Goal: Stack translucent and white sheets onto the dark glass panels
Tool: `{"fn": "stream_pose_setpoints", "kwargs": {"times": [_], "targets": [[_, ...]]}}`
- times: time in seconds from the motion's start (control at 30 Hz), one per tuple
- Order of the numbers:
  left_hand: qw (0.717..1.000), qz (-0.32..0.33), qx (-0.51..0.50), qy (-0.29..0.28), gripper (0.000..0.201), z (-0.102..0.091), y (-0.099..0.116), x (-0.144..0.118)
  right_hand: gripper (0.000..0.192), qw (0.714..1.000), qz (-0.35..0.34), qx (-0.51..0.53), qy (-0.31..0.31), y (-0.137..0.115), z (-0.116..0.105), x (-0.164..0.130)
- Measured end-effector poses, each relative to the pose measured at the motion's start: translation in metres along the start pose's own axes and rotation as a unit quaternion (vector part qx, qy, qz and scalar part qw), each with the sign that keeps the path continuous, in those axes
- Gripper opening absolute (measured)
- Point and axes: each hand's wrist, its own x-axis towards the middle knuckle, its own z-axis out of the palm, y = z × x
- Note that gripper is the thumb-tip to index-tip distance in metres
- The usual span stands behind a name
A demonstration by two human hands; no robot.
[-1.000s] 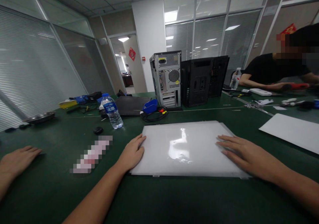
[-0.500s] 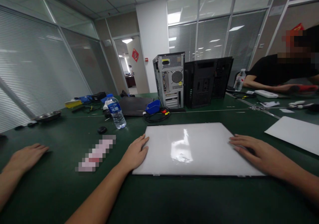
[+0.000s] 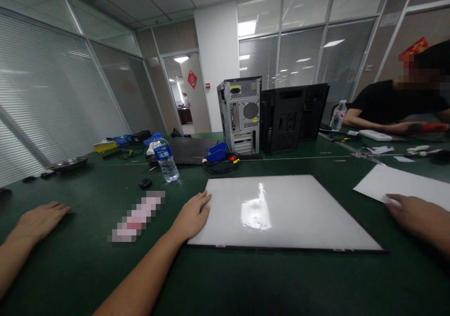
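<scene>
A white flat panel (image 3: 288, 213) with a thin black frame lies on the green table in front of me, a bright reflection on its glossy face. My left hand (image 3: 193, 215) rests along the panel's left edge, thumb apart from the stretched fingers. Off to the right, my right hand (image 3: 418, 217) pinches the near edge of a loose white sheet (image 3: 404, 182). The fingers under that sheet are hidden. A gap of table separates my right hand from the panel.
Another person's hand (image 3: 42, 220) lies on the table at left, near a blurred pink strip (image 3: 138, 215). Beyond are a water bottle (image 3: 165, 159), a black round object (image 3: 145, 183), a blue tray (image 3: 216, 152) with cables, and computer cases (image 3: 242, 114). A person (image 3: 379, 105) leans at far right.
My right hand has left the panel's right edge and moved right onto the loose white sheet, which has shifted left. My left hand stays at the panel's left edge.
</scene>
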Motion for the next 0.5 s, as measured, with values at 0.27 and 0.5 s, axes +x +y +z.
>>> {"fn": "stream_pose_setpoints", "kwargs": {"times": [0.27,0.5], "targets": [[1.000,0.004,0.004,-0.004,0.054,0.000,-0.001,0.000,0.052,0.986,0.039,-0.160,-0.019,-0.114,-0.033,-0.012],[1.000,0.005,0.005,0.001,0.054,0.001,-0.002,0.000,0.048,0.988,-0.149,0.014,-0.028,-0.212,-0.043,-0.042]]}}
